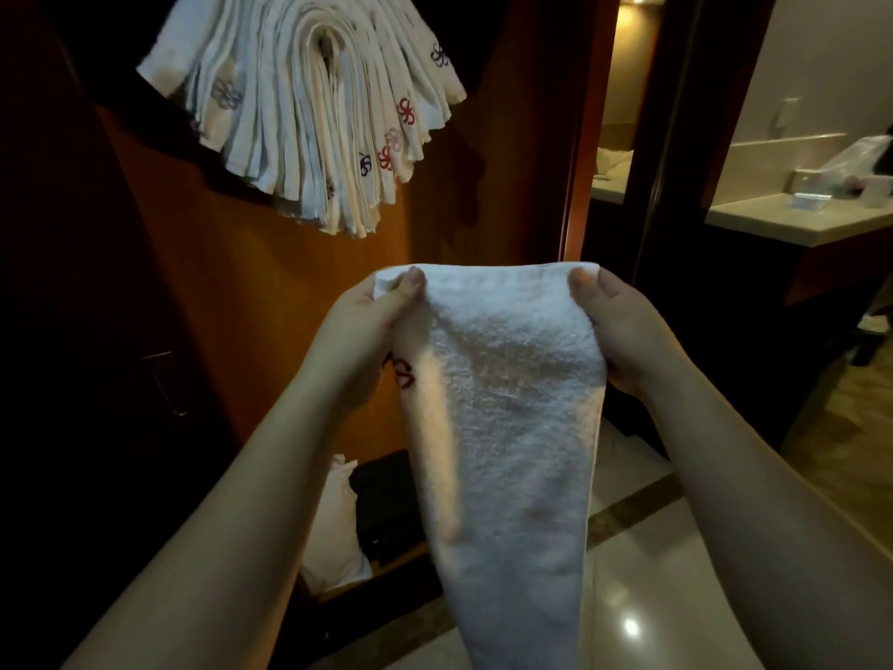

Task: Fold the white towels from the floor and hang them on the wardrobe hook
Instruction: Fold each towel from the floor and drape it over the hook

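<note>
White terry towel [502,427] with a red embroidered mark hangs lengthwise between both hands, its top edge held level. Left hand [360,326] pinches one upper corner, right hand [613,326] pinches the other. Beyond, a thick bunch of folded white towels [309,104] hangs against the brown wooden wardrobe [270,292].

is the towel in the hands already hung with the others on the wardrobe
No, both hands, left hand and right hand, hold the towel up below the hung towels.

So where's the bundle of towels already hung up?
In the head view, upper left: the hung towels fan down against the wardrobe's wooden panel, above and left of the towel in the hands.
</note>
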